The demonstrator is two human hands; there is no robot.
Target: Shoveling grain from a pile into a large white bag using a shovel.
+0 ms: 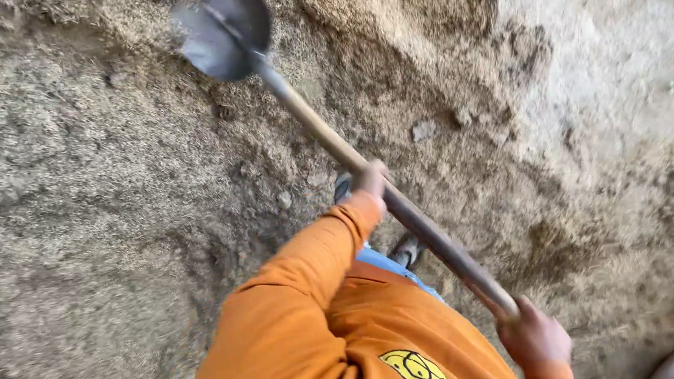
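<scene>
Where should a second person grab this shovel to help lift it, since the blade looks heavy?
Best on the bare wooden handle between the left hand and the blade, probably coming from the open right side over the soil. The shaft there is straight, round and free; the right hand already covers the end.

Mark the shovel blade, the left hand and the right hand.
shovel blade [221, 25], head view, centre of the dark metal scoop.
left hand [370, 180], head view, knuckles wrapped round the wooden handle.
right hand [535, 336], head view, back of the hand.
</scene>
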